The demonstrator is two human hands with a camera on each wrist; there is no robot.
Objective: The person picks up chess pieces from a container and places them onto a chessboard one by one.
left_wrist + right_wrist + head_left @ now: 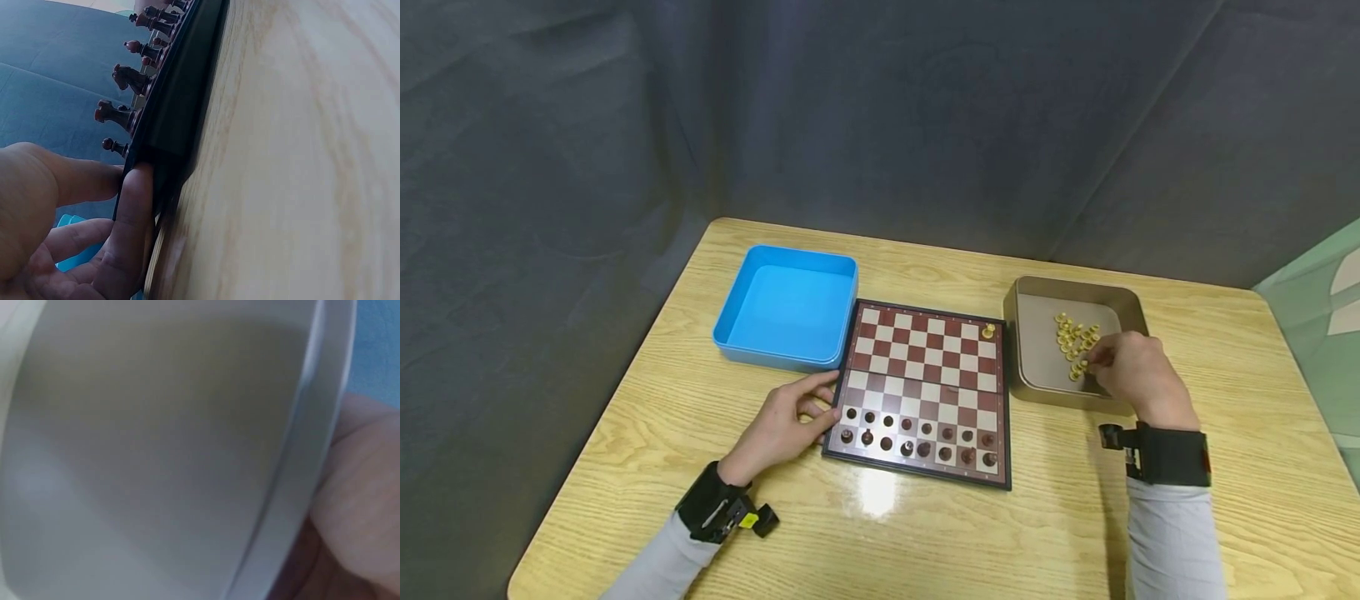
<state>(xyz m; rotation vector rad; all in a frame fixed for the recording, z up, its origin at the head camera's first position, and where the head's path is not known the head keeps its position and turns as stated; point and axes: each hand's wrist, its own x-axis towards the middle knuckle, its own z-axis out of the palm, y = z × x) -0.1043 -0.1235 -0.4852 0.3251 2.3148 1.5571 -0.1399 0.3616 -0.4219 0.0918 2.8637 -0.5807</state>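
A folding chessboard [917, 387] lies on the table with dark chess pieces [907, 448] set in two rows along its near side. One yellow chess piece [988, 331] stands at its far right corner. My left hand [782, 425] holds the board's left edge, thumb at the top rim and a finger [132, 206] against the side. My right hand [1138, 375] reaches over the right wall of a metal tin [1033, 367], its curled fingertips pinching at one of several yellow chess pieces [1070, 337]. In the right wrist view the tin's outer wall [150, 450] hides those fingertips.
A blue plastic box [790, 312] stands by the board's far left corner. The tin sits close against the board's right side. Everything rests on a wood-grain table [1030, 533], with dark cloth [880, 125] hanging behind its far edge.
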